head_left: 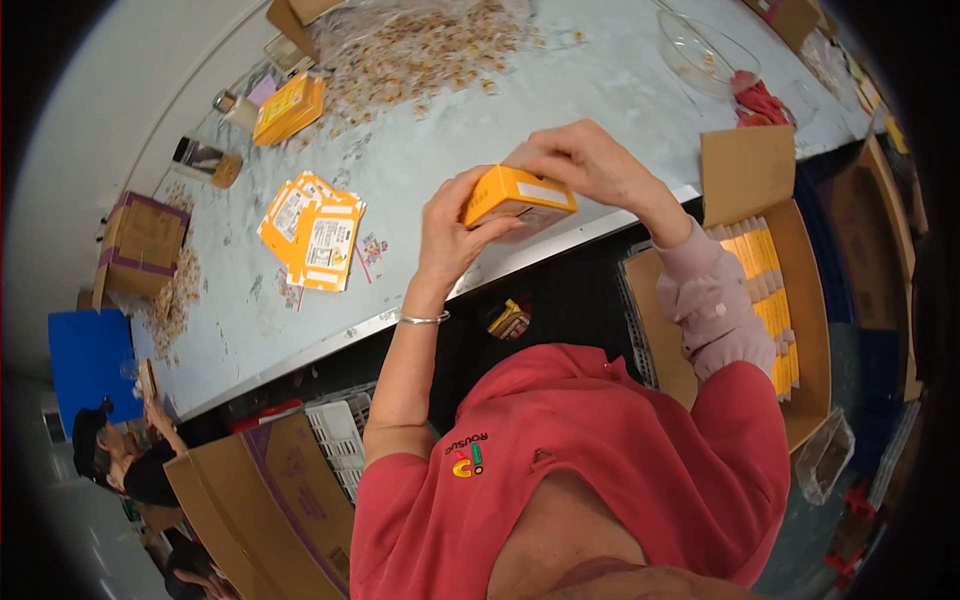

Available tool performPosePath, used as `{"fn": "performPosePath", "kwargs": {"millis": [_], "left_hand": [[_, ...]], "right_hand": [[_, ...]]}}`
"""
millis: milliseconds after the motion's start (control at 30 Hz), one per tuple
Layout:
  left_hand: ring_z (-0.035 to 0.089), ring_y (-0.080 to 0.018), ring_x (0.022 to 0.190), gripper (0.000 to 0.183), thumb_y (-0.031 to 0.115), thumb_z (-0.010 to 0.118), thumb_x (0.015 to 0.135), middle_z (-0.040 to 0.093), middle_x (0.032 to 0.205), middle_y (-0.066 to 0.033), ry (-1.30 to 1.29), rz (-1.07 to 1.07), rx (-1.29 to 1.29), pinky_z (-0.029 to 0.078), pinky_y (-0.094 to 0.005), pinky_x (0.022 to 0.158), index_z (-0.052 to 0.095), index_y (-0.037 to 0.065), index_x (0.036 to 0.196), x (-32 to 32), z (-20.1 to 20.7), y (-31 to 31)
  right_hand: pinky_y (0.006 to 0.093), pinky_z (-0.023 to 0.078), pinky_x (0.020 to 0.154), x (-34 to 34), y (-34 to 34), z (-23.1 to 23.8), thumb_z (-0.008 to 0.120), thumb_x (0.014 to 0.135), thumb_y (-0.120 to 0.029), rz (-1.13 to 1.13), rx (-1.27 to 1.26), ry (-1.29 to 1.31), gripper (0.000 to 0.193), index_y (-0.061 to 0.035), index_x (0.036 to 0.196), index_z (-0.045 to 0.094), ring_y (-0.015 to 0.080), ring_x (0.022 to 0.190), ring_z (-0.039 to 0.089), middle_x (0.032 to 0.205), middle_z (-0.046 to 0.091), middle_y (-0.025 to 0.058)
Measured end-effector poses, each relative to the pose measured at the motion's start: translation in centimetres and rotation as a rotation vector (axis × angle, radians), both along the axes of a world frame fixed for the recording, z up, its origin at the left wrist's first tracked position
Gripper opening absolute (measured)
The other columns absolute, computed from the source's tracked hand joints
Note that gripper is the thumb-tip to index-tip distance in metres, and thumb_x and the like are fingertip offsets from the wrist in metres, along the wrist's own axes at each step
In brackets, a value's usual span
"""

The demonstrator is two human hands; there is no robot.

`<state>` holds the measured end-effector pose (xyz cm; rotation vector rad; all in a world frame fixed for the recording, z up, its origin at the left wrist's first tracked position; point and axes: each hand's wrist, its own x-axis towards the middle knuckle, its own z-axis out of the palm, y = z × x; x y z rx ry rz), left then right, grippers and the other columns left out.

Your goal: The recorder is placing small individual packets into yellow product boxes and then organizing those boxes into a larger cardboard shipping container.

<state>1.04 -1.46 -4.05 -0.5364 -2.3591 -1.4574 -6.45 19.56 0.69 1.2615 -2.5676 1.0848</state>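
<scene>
Just above the table's near edge, my left hand [450,225] grips a small orange carton [492,195] with white panels. Its thumb lies along the near side and its fingers reach round the left end. My right hand [585,165] is bent over the carton's far right top edge, fingers closed against it; their tips are partly hidden. To the left of my hands, several flat orange and white carton blanks [328,245] overlap on the table [400,160].
Small wrapped packets [430,55] are heaped at the far side, beside stacked orange cartons [288,108]. A clear jar [222,168] stands at left. At right, an open cardboard box [812,330] holds rows of filled cartons. A red cloth [760,100] and clear tray [690,50] lie far right.
</scene>
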Motion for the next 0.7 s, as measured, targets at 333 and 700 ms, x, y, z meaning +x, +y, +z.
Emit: {"fn": "performPosePath", "kwargs": {"millis": [333, 700], "left_hand": [[0.057, -0.0095, 0.064, 0.033, 0.013, 0.079, 0.063, 0.062, 0.070, -0.0039, -0.153, -0.172, -0.105, 0.047, -0.0244, 0.058, 0.060, -0.001, 0.087, 0.3, 2.2, 3.8], [0.054, -0.0161, 0.098, 0.057, 0.018, 0.067, 0.078, 0.058, 0.104, -0.0066, -0.313, -0.213, 0.047, 0.042, -0.0320, 0.087, 0.043, 0.004, 0.129, -2.1, 0.1, 5.8]], "right_hand": [[0.0346, 0.048, 0.073, 5.7, 7.0, 0.3, 0.068, 0.075, -0.026, -0.196, -0.284, 0.360, 0.048, -0.0011, 0.113, 0.054, 0.0274, 0.082, 0.062, 0.095, 0.064, 0.0120], [0.0376, 0.045, 0.077, 16.7, 25.2, -3.8, 0.065, 0.077, -0.024, -0.915, -0.042, -0.254, 0.041, -0.0047, 0.111, 0.053, 0.0306, 0.086, 0.059, 0.093, 0.060, 0.0147]]}}
